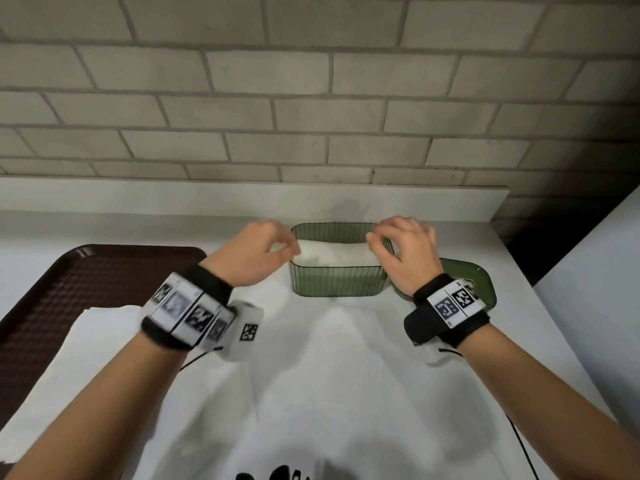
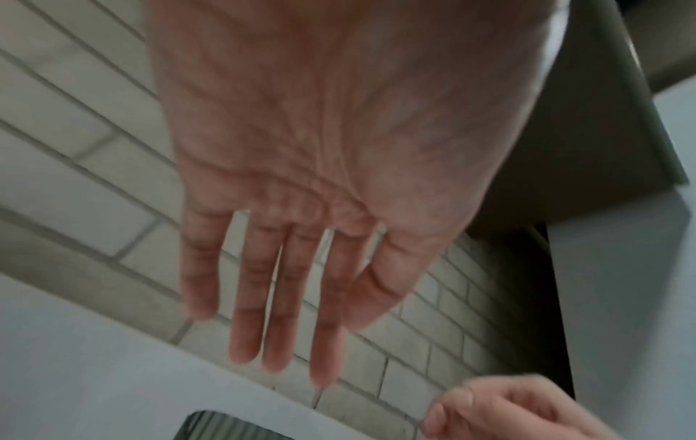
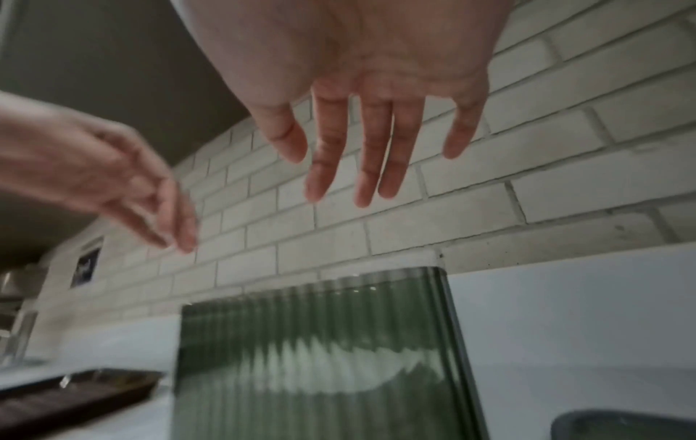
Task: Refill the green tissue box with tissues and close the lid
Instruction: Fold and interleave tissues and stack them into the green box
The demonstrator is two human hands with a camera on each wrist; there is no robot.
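Note:
The green ribbed tissue box (image 1: 337,280) stands lidless on the white counter, with a stack of white tissues (image 1: 332,252) inside. Through its wall the tissues (image 3: 339,366) show in the right wrist view. My left hand (image 1: 277,247) hovers at the box's left end and my right hand (image 1: 388,244) at its right end. Both wrist views show straight, spread fingers (image 2: 286,297) (image 3: 357,148) holding nothing. The green lid (image 1: 479,280) lies flat on the counter right of the box, partly hidden by my right wrist.
A dark brown tray (image 1: 69,289) sits at the left with a white sheet (image 1: 90,341) over its near side. A brick wall rises behind the counter. The counter ends at the right by a dark gap and a white surface (image 1: 606,271).

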